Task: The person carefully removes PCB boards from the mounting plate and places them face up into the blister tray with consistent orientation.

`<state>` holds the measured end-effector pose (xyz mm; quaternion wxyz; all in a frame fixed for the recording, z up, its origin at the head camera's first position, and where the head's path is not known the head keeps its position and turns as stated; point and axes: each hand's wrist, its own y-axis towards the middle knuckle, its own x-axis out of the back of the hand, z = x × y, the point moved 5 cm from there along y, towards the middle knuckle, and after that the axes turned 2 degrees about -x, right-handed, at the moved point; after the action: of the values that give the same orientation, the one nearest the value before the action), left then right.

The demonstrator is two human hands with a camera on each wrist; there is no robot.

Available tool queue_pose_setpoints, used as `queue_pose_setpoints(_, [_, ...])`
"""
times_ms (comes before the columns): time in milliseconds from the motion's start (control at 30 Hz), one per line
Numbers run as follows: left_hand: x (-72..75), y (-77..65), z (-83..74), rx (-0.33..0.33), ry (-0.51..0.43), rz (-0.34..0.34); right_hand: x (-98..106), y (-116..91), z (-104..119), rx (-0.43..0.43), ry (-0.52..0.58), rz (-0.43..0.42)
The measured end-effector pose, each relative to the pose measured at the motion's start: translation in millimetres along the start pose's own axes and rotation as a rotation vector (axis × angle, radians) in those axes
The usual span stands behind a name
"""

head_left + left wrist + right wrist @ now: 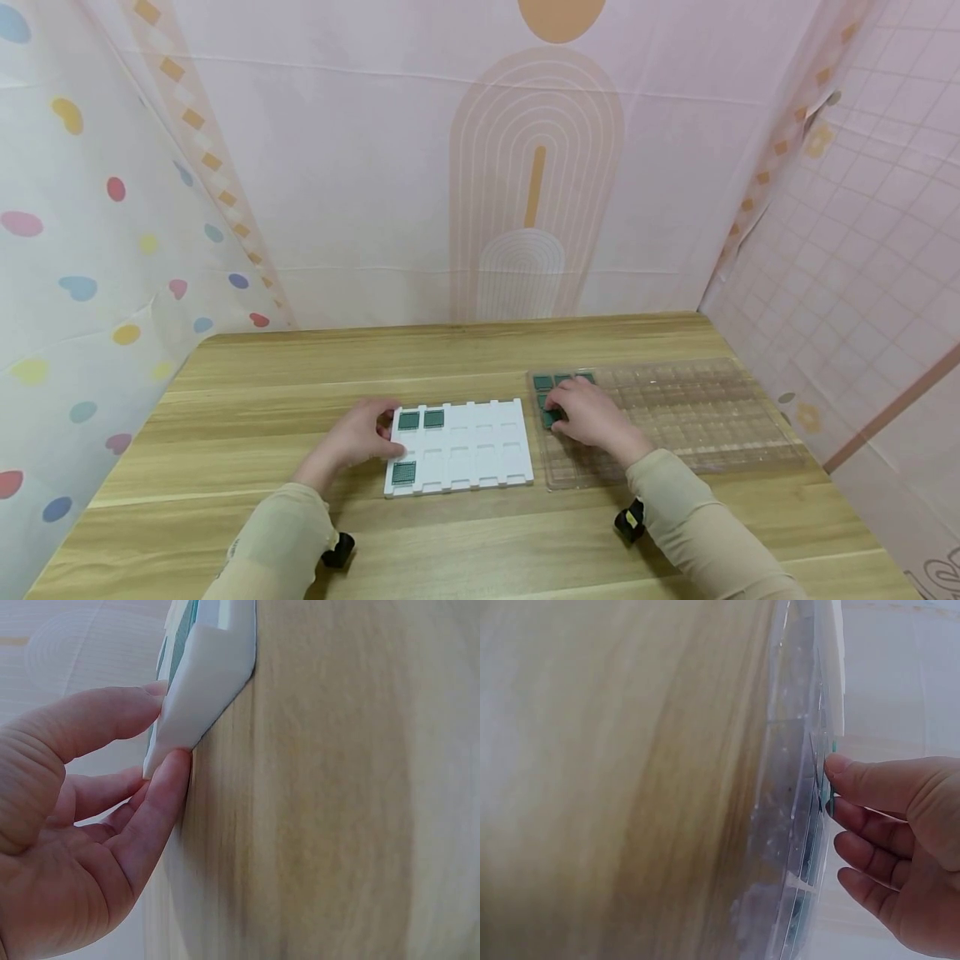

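My left hand (362, 435) grips the left end of a white foam-like tray (491, 454), thumb on top. In the left wrist view its fingertips press against the tray's white side (206, 682). Three green square chips sit in the tray's pockets: one chip (408, 421) at the back left corner, a second chip (434, 418) beside it, a third chip (403, 473) at the front left. Over the left part of a clear plastic tray (675, 417), my right hand (592, 417) pinches a green chip (832, 801) between thumb and index finger.
More green chips (543, 382) lie in the clear tray's left pockets, partly behind my right hand. Both trays rest side by side on a wooden table (480, 542). Patterned cloth (360, 183) hangs behind and at both sides of it.
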<state>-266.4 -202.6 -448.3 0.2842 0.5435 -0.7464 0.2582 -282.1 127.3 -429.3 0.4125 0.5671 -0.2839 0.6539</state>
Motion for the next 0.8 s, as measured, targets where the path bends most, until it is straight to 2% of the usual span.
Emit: queue_pose_setpoints(800, [-0.6,0.3,-0.6,-0.016,0.006,-0.009,-1.8,2.0,2.1,-0.009,-0.025,0.029])
